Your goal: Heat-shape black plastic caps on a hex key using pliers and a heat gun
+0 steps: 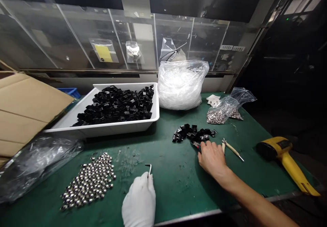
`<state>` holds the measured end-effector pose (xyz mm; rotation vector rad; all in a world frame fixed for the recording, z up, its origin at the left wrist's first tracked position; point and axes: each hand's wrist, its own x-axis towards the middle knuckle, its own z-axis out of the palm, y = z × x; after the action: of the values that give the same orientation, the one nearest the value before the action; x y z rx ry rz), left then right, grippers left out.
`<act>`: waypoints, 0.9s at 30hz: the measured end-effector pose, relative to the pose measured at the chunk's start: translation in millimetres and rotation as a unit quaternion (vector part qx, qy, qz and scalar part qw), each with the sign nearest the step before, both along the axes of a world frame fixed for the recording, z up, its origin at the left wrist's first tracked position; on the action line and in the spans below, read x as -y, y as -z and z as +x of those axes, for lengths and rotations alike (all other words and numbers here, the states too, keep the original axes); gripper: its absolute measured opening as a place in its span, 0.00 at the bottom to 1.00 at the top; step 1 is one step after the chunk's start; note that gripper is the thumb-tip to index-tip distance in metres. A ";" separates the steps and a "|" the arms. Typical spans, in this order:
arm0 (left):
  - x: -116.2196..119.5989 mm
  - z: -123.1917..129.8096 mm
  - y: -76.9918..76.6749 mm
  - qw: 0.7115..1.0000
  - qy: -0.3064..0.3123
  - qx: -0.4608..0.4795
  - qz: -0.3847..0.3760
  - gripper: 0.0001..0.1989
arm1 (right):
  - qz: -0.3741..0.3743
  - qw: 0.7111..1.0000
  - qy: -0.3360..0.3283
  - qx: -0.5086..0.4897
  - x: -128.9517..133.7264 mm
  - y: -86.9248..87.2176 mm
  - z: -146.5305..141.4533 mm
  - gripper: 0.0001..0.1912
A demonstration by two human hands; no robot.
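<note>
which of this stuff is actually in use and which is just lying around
In use: left hand gripping hex key; right hand at small black parts.
Lying about: steel balls; tray; plastic bag; heat gun.

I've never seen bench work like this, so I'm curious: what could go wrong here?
The loose metal beads lie in an open pile near the gloved left hand, so a bump might scatter them. The bare right hand is close to a pointed metal tool, which could prick it.
</note>
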<state>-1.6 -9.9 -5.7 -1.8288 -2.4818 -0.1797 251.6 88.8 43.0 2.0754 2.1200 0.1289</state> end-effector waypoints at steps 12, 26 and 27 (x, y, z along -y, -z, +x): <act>-5.8 4.1 -5.0 0.999 0.008 0.049 0.002 0.17 | -0.023 0.971 -0.007 -0.237 16.0 -2.0 24.5 0.09; 31.3 122.4 31.4 0.652 0.028 0.756 -0.054 0.32 | -0.135 0.724 0.139 -0.662 122.9 6.5 -20.5 0.29; 28.3 124.8 34.4 0.635 0.023 0.770 -0.057 0.32 | -0.137 0.695 0.171 -0.685 126.7 9.6 -26.2 0.30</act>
<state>123.2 -38.1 -40.1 -2.0575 -3.0530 -2.6276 225.4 -37.9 33.4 2.5059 1.7706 -2.2457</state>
